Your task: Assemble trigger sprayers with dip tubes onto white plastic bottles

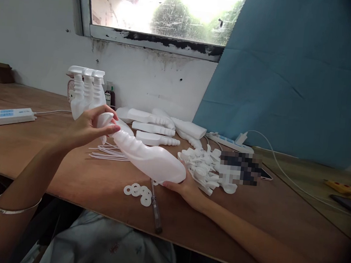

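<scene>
A white plastic spray bottle [152, 159] is held tilted above the table, its ribbed neck up to the left and its base down to the right. My left hand [97, 124] is closed around the white spray head [104, 120] at the neck. Whether the head is fully seated there I cannot tell. My right hand [187, 188] grips the bottle's base, the fingers mostly hidden behind it. Below lie several white ring washers [146, 199] and a screwdriver [155, 212]. Thin white tubes [109, 154] lie under the neck.
Three bottles with spray heads [87, 92] stand at the back left. Several headless bottles [155, 128] lie behind my hands. A pile of white spray heads [201, 167] is on the right, beside a partly blurred phone [267, 174]. Power strips [6, 117] sit on the wooden table [95, 188].
</scene>
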